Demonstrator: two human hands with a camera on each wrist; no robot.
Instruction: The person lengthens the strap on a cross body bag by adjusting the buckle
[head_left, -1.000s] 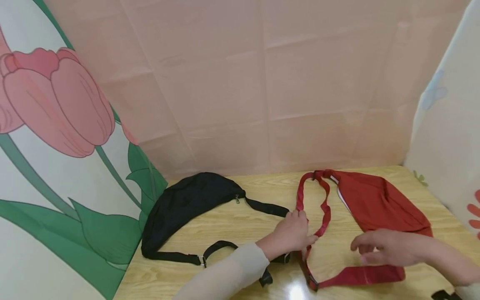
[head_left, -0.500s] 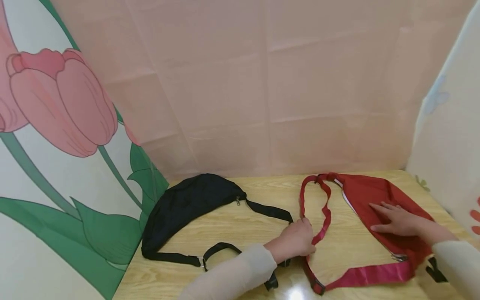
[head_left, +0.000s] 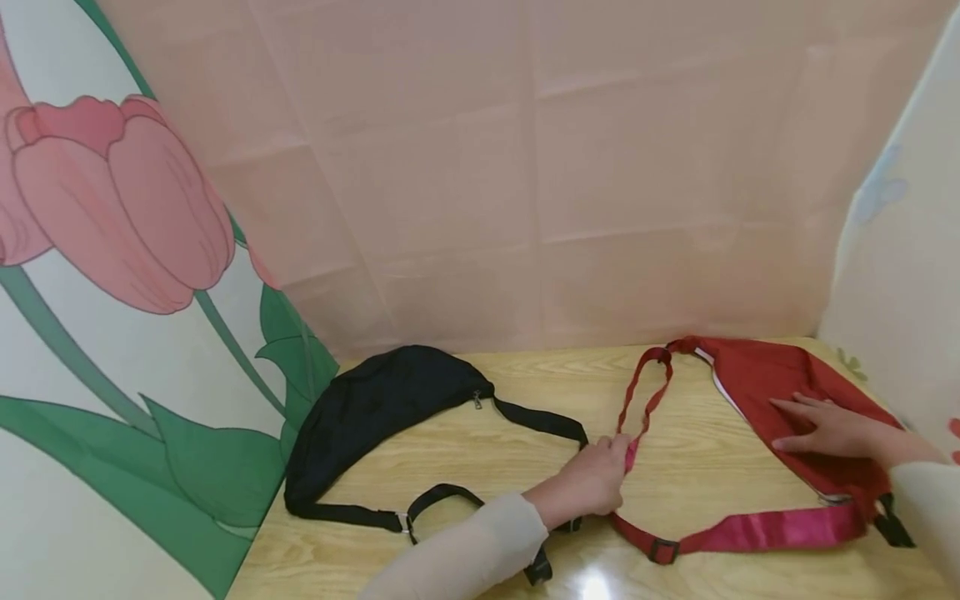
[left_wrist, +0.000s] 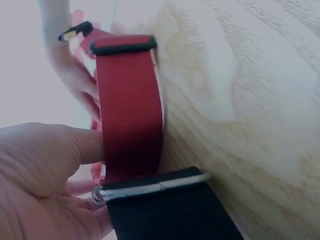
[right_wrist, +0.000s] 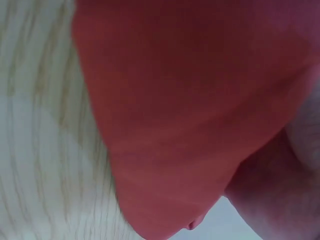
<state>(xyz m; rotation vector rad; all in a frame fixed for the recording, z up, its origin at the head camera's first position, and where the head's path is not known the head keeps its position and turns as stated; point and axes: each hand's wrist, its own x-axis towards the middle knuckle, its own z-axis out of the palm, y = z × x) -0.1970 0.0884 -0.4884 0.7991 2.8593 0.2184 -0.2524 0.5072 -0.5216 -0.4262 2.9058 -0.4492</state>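
A red waist bag [head_left: 795, 408] with a white-edged zipper lies on the right of the table. My right hand [head_left: 836, 429] rests on its body with the fingers spread, and its fabric fills much of the right wrist view. Mid-table, my left hand [head_left: 588, 479] grips the bag's red strap [head_left: 647, 400], which runs in a narrow loop up to the bag's far end. In the left wrist view, the red strap [left_wrist: 131, 110] with a black slider [left_wrist: 124, 45] stands beside my thumb. A black strap [left_wrist: 170, 212] with a metal ring lies close under that hand.
A black waist bag [head_left: 390, 417] lies on the left of the wooden table [head_left: 360, 567], its strap reaching to my left hand. A pinkish sheet [head_left: 450, 183] hangs behind the table. Printed panels stand at both sides, the left one showing a large tulip [head_left: 127, 208].
My right hand has come down onto the red bag and shifted right with it. The bag has moved right, and its strap loop has narrowed and stretched from my left hand.
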